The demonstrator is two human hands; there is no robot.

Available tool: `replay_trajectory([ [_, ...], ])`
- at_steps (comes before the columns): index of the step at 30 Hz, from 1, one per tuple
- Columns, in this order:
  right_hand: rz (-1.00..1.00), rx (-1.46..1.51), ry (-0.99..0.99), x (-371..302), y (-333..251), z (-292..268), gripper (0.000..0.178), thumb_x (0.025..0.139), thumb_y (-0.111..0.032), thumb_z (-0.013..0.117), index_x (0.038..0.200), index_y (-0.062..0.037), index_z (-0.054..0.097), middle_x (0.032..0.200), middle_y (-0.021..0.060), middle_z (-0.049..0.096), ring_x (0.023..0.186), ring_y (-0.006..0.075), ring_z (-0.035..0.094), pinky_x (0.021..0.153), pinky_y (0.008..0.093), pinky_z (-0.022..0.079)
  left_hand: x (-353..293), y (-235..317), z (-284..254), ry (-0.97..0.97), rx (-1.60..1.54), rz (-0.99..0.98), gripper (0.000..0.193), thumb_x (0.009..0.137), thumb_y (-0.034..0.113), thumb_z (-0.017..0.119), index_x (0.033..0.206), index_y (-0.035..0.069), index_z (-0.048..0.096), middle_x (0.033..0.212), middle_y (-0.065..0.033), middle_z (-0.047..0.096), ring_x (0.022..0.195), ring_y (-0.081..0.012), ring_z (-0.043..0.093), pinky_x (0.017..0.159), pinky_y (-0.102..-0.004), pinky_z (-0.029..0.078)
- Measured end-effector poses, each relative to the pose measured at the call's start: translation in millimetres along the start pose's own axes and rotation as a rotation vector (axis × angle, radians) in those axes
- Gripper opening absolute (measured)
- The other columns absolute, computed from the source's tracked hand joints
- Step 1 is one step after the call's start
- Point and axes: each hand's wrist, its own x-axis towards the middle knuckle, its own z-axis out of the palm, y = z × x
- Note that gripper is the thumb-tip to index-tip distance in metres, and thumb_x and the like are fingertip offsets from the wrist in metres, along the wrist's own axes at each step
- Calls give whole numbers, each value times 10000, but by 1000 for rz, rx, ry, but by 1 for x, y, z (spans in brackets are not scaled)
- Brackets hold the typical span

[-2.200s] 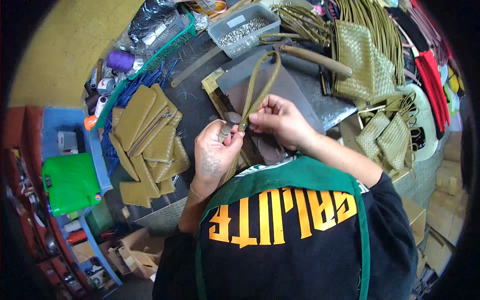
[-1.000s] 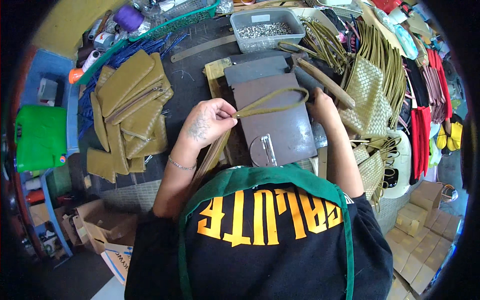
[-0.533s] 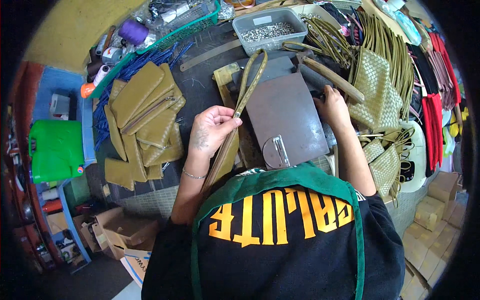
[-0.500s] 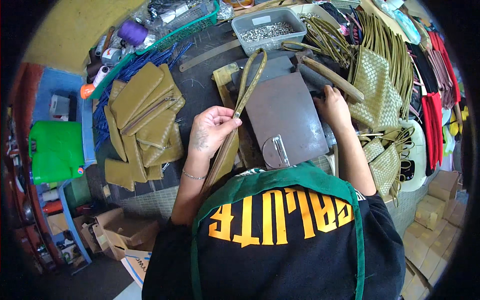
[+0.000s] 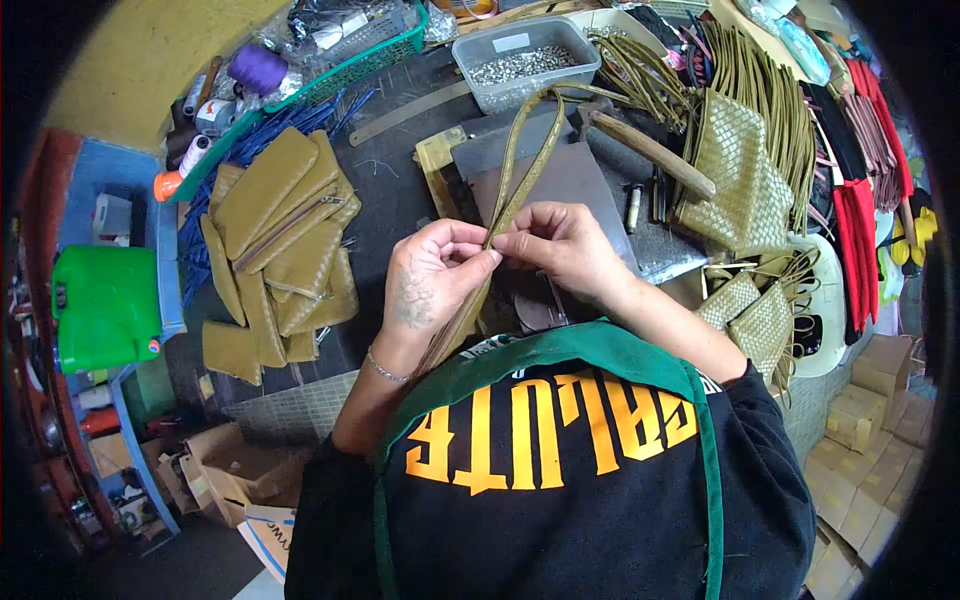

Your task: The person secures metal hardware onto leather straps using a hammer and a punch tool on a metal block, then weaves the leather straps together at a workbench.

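Observation:
An olive strap [image 5: 541, 160], doubled into a loop, rises from between my hands over the dark metal plate [image 5: 598, 180]. My left hand [image 5: 440, 275] pinches its two strands together, fingers closed. Right beside it, my right hand [image 5: 570, 250] closes thumb and fingers on the strap at the same spot; whatever small piece may be between the fingertips is hidden. The strap's lower part runs down under my left wrist toward the green apron [image 5: 545, 362]. A hammer with a wooden handle [image 5: 655, 155] lies beyond my right hand.
Olive pouches [image 5: 275, 195] are piled at left. Behind the plate stands a clear tub [image 5: 490, 98] of small metal pieces, near a green basket [image 5: 350, 65]. Woven olive pieces [image 5: 735, 170] and many straps lie at right. Short hand tools [image 5: 634, 207] lie beside the plate.
My right hand has come from beside the hammer, leftward to the strap, and now grips it next to my left hand. The loop's top has shifted slightly right.

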Motion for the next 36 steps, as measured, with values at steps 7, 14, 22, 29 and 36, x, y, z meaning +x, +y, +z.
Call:
replay_trajectory([
  [7, -4, -46, -14, -1, 0, -2, 141, 773, -117, 603, 751, 22, 616, 642, 15, 582, 596, 49, 493, 536, 213, 419, 0, -4, 1, -9, -142, -42, 182, 711, -28, 659, 872, -37, 575, 747, -68, 618, 647, -64, 563, 587, -179, 462],
  [14, -16, 34, -12, -3, -2, -1, 134, 781, -106, 585, 789, 24, 618, 669, 24, 593, 626, 53, 510, 565, 209, 430, 2, -3, 1, -7, -80, -16, 178, 711, -29, 659, 866, -40, 572, 753, -70, 618, 652, -69, 566, 593, -181, 466],
  [22, 5, 33, -5, -2, 2, -2, 152, 792, -132, 599, 797, 19, 621, 655, 10, 581, 601, 46, 495, 540, 200, 415, 1, -4, 2, 17, -10, 47, 158, 713, -23, 657, 849, -32, 576, 729, -58, 615, 640, -61, 565, 575, -179, 459],
  [29, 14, -37, -39, -2, 7, -1, 149, 813, -123, 581, 842, 19, 616, 697, 18, 594, 624, 51, 509, 562, 202, 428, 1, -2, 3, 28, -22, -11, 153, 712, -18, 658, 841, -33, 576, 721, -57, 613, 632, -58, 563, 569, -177, 455],
  [36, -35, -52, -15, -1, 12, 0, 143, 793, -107, 570, 825, 24, 619, 668, 21, 594, 608, 52, 505, 556, 219, 431, 4, -15, -1, 25, -43, -26, 139, 724, -31, 641, 847, -45, 576, 751, -92, 623, 652, -96, 590, 593, -197, 486],
])
